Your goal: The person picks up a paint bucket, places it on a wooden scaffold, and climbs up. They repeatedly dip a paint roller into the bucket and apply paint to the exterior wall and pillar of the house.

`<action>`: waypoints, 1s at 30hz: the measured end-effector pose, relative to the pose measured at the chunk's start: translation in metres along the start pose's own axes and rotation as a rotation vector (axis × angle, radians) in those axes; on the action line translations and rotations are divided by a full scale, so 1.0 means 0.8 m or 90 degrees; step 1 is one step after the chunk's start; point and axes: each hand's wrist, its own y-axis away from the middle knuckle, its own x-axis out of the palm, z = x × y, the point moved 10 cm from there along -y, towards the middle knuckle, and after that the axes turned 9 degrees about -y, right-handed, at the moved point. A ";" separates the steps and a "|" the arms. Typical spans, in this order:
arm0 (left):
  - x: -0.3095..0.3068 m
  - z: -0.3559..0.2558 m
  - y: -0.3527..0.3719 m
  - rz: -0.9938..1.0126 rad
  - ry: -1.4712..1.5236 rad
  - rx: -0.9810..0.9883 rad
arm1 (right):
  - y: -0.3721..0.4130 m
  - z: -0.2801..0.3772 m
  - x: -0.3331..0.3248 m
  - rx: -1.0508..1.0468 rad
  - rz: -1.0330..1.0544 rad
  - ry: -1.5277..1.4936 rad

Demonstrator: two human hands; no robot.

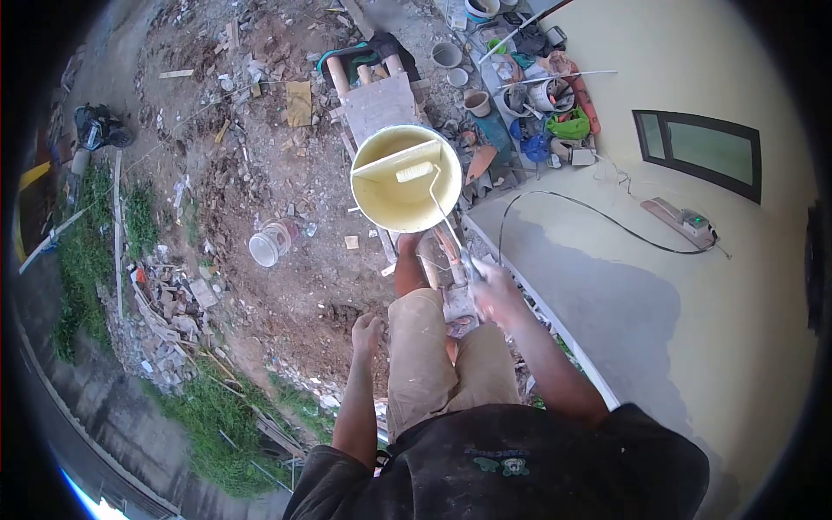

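My right hand (496, 295) is closed around the handle of a paint roller (419, 172). The roller's pale yellow head is inside a round bucket (357, 192), below a flat bar (390, 161) that spans the opening. Cream-yellow paint coats the bucket's inside. The bucket stands on a raised plank just beyond my knees. My left hand (367, 336) hangs beside my left knee, its fingers loosely curled, and I see nothing in it.
To the right rises a wall, partly cream and partly grey, with a small window (704, 149). A power strip (680, 218) and black cable lie against it. Tools and buckets crowd the wall's foot. Rubble and a white pail (263, 250) are on the ground below left.
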 end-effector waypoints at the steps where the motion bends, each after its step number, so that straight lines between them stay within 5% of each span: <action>1: 0.001 -0.008 0.004 -0.001 -0.001 0.001 | -0.028 0.001 0.000 -0.014 -0.011 0.035; 10: -0.010 -0.031 0.014 -0.018 -0.052 -0.016 | -0.209 -0.032 0.006 0.047 -0.101 0.096; 16: -0.020 -0.002 0.001 -0.018 -0.063 0.016 | -0.022 0.035 0.004 -0.100 -0.036 0.089; 20: -0.020 0.004 0.003 -0.020 -0.062 0.002 | 0.040 0.037 0.003 -0.041 -0.048 0.098; 23: -0.012 -0.024 0.013 -0.007 -0.049 0.002 | -0.036 0.023 0.009 -0.134 -0.053 0.134; 26: -0.014 -0.028 0.002 -0.021 -0.059 0.018 | -0.200 -0.039 0.004 -0.086 -0.061 0.177; 30: -0.015 -0.050 0.018 -0.009 -0.042 0.004 | -0.246 -0.064 0.002 0.013 -0.036 0.184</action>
